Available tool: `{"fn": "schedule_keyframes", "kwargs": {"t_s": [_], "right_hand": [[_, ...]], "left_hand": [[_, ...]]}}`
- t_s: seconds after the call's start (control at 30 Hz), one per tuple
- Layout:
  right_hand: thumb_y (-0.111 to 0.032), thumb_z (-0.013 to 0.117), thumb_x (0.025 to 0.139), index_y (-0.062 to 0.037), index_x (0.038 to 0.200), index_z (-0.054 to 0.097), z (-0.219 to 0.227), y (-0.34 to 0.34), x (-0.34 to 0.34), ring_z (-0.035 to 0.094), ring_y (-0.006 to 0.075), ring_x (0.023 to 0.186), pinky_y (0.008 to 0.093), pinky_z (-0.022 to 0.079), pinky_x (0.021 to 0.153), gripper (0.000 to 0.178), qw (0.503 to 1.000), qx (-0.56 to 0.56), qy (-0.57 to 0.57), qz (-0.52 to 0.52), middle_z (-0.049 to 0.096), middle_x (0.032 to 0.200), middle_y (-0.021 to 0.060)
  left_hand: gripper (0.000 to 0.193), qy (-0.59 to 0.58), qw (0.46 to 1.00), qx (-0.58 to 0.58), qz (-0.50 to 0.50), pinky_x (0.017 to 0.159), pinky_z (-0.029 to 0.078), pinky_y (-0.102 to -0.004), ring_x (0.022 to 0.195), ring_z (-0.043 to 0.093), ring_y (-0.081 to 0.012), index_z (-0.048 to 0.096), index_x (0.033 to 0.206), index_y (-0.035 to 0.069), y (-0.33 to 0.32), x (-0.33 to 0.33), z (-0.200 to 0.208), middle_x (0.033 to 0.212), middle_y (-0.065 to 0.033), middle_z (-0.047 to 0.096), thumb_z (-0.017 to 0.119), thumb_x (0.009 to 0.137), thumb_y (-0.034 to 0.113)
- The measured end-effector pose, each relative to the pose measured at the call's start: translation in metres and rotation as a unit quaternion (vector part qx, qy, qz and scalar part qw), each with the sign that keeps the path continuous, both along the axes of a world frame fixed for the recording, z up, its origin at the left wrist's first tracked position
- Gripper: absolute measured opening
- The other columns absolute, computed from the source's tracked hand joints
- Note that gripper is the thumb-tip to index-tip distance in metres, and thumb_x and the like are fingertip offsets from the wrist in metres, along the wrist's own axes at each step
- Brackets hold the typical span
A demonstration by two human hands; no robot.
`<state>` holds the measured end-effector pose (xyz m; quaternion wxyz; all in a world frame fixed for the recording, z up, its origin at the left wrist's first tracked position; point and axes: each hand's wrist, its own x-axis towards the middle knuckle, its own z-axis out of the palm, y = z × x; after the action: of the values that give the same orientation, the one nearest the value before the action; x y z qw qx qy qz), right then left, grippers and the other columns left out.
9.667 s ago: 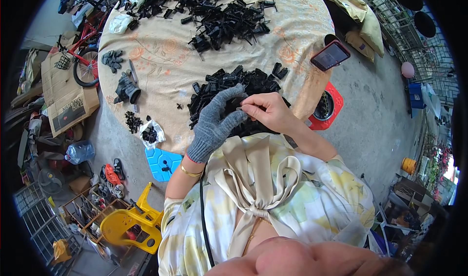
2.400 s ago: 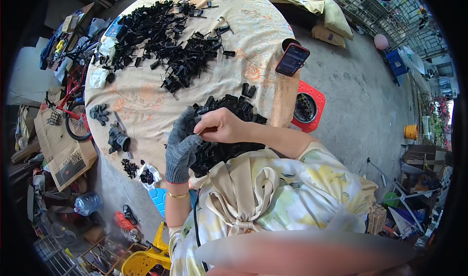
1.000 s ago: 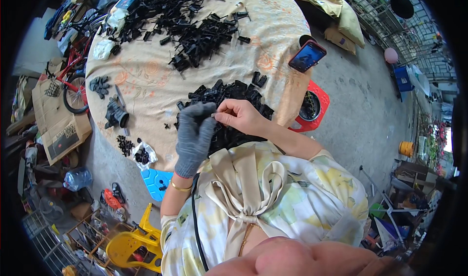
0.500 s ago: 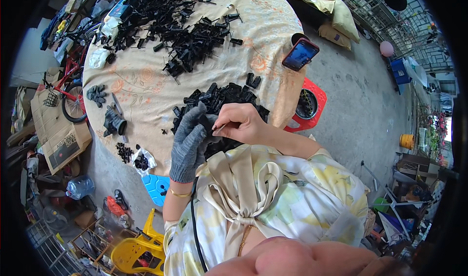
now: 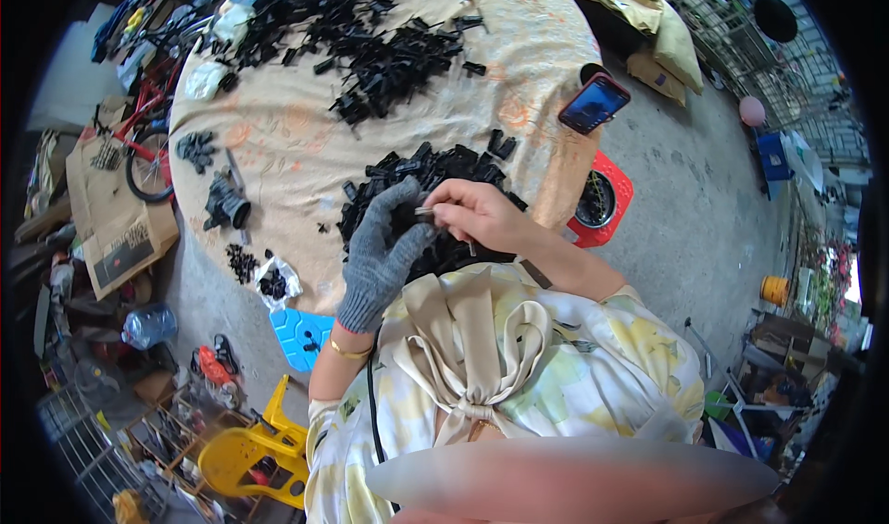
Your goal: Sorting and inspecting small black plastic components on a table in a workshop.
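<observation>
My left hand (image 5: 381, 251), in a grey knitted glove, is over the near edge of a pile of black plastic parts (image 5: 435, 166). Its thumb and fingers are apart in a C shape; I cannot tell whether a black part sits in the dark gap between them. Close beside it, my bare right hand (image 5: 477, 217) pinches a small, thin, light metallic piece (image 5: 425, 211) between thumb and forefinger. Its tip points toward the gloved fingers. A larger heap of black parts (image 5: 394, 70), many with thin prongs, spreads over the far side of the cloth-covered table (image 5: 287, 186).
Grey gloves (image 5: 225, 202) and tiny black pieces (image 5: 243, 263) lie at the table's left, near a white bag (image 5: 279, 281). A phone (image 5: 594, 104) stands at the right edge, above a red stool (image 5: 611, 200). Blue (image 5: 298, 337) and yellow (image 5: 243, 459) seats are at lower left.
My left thumb has spread away from its fingers. My right hand has shifted slightly right and up, still pinching the thin piece. The whole view has shifted a little.
</observation>
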<state>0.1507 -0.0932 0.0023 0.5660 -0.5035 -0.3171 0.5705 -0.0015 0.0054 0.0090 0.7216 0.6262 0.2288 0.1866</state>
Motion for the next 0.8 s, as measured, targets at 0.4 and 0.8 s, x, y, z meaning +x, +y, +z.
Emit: {"fn": "schedule_keyframes", "kwargs": {"t_s": [0.4, 0.8], "right_hand": [[-0.013, 0.056, 0.086, -0.0023, 0.086, 0.065, 0.003, 0.003, -0.005, 0.045, 0.0020, 0.045, 0.0170, 0.035, 0.040, 0.014, 0.996, -0.034, -0.082, -0.017, 0.058, 0.061, 0.0002], [-0.011, 0.055, 0.086, -0.0003, 0.086, 0.064, -0.009, 0.011, -0.010, 0.052, 0.0049, 0.055, 0.0209, 0.044, 0.053, 0.014, 0.996, -0.029, -0.074, -0.041, 0.058, 0.064, -0.0002]], "left_hand": [[0.042, 0.010, 1.000, 0.007, -0.006, 0.087, 0.043, -0.0255, 0.100, 0.051, -0.0121, 0.044, 0.119, 0.001, 0.005, -0.003, -0.004, 0.111, -0.0053, 0.053, 0.061, 0.081, 0.002], [0.022, 0.016, 0.957, 0.286, 0.049, 0.080, 0.047, -0.0258, 0.089, 0.058, -0.0141, 0.055, 0.101, 0.001, 0.001, 0.001, -0.011, 0.101, -0.0084, 0.060, 0.058, 0.079, -0.005]]}}
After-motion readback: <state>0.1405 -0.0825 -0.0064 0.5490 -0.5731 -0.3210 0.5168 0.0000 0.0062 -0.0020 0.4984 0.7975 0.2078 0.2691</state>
